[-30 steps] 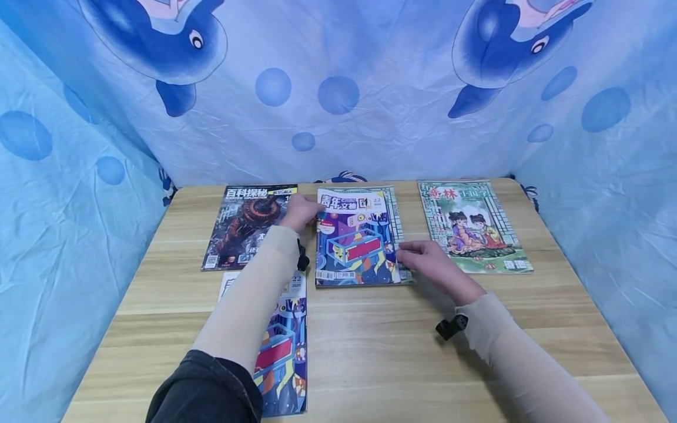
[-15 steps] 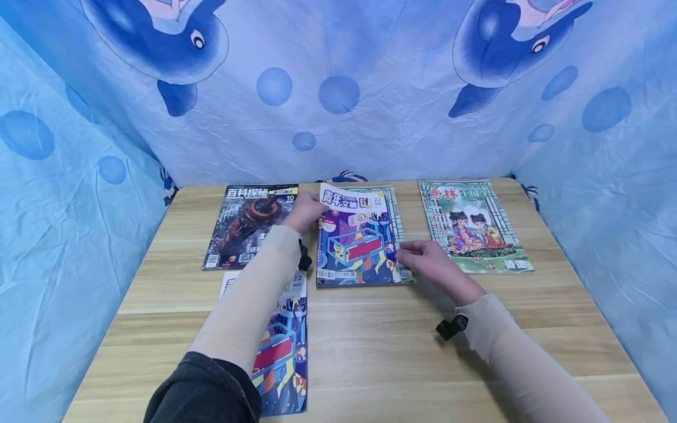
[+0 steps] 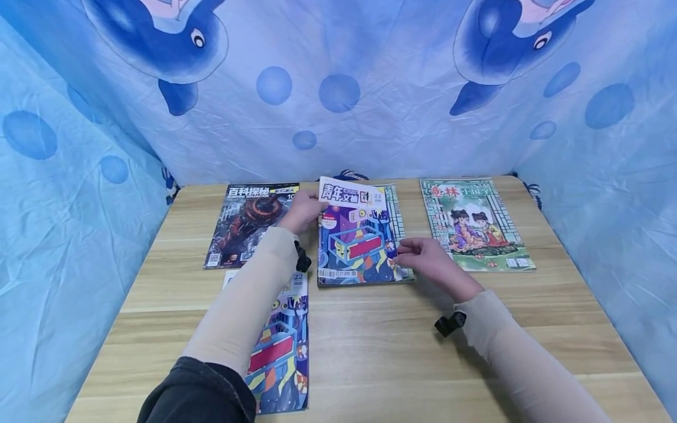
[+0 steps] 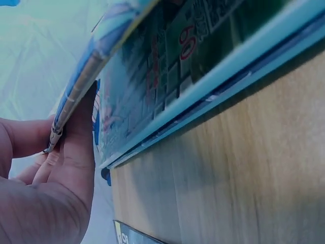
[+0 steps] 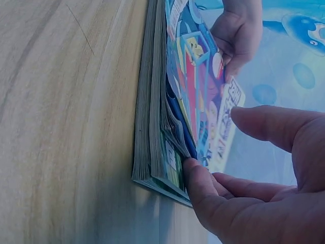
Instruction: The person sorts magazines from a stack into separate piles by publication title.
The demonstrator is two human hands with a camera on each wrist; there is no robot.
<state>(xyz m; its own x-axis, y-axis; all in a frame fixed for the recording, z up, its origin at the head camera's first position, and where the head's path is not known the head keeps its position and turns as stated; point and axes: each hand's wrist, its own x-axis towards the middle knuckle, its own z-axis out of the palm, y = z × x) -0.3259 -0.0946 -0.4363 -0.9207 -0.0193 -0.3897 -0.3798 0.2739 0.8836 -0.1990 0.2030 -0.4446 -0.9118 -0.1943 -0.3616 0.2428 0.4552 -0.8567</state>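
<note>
A purple youth magazine [image 3: 359, 244] lies in a stack at the table's middle, with a green-bordered magazine [image 3: 394, 212] showing beneath it. My left hand [image 3: 301, 211] pinches its upper left corner between thumb and fingers. In the left wrist view the purple magazine [image 4: 84, 76] is raised at that side, apart from the green cover [image 4: 172, 66] below. At the stack's right edge is my right hand [image 3: 432, 261]. In the right wrist view that hand [image 5: 264, 188] touches the purple magazine's lifted edge with a fingertip, its thumb standing well clear.
A dark science magazine [image 3: 251, 223] lies at the back left, partly behind the left hand. Under the left forearm is a second purple magazine [image 3: 280, 352]. A green magazine with two cartoon children [image 3: 476, 226] lies at the right. Blue dolphin-print cloth [image 3: 338, 141] surrounds the wooden table [image 3: 365, 352].
The purple magazine's upper left corner has risen in my left hand, tilting its top edge. My right hand has kept nearly the same place, its thumb and fingers now wider apart.
</note>
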